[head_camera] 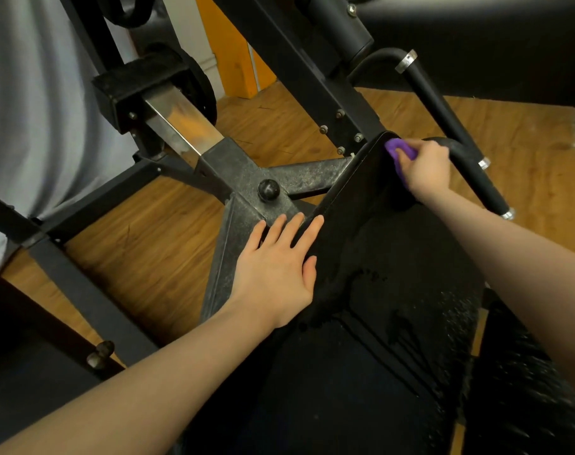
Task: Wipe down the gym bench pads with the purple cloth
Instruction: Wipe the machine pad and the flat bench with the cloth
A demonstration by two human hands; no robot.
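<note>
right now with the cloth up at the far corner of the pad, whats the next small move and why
Probably draw the purple cloth back along the seat pad toward you. The right hand holds it bunched at the far corner, the left hand rests flat on the pad's left edge, and the nearer surface shows droplets.

Matt black vinyl pad (394,257), speckled rough metal frame (233,165), polished steel bar (181,123), glossy wood floor (141,231)

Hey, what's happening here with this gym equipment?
A person is wiping a black bench pad. The right hand presses a purple cloth against the pad's far corner, while the left hand rests flat, fingers straight, on the pad's left edge. Wet droplets show on the pad nearer the camera.
</note>
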